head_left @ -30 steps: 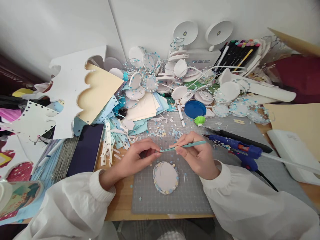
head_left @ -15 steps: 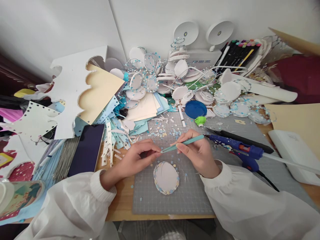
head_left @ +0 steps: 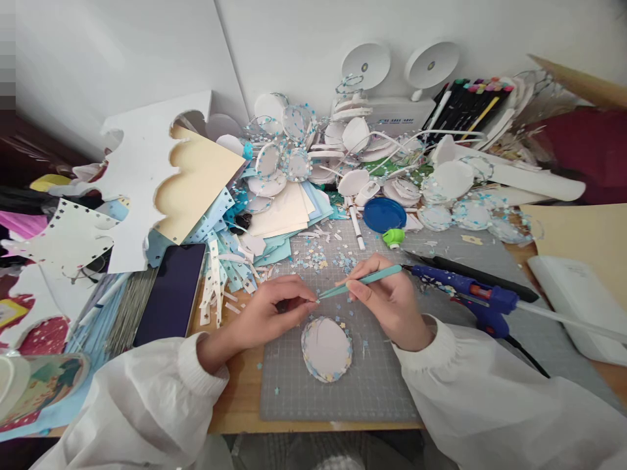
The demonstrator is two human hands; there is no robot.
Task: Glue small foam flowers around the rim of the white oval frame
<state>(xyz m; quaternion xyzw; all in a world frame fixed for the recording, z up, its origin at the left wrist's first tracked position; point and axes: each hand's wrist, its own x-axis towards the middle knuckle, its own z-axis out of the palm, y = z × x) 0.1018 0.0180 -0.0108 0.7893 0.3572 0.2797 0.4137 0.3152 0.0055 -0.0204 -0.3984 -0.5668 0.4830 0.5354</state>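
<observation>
From where I stood, the left hand hung over the cutting mat, its thumb and forefinger together at the tips; a speck showed there, too small for me to name, and I couldn't tell whether they pinched it. The right hand had its fingers clamped on teal tweezers, whose points reached those left fingertips; whether they touched, I couldn't tell.

The white disc lay flat on the mat just below, its edge dotted with pale stars. Taking it as the clock's centre, the left hand was between ten and eleven, the right between one and two. At twelve, beyond the tweezer tips, lay scattered stars. A blue lid sat at one, a glue gun farther out at two. Paper strips spilled at ten, and a phone lay between nine and ten.
</observation>
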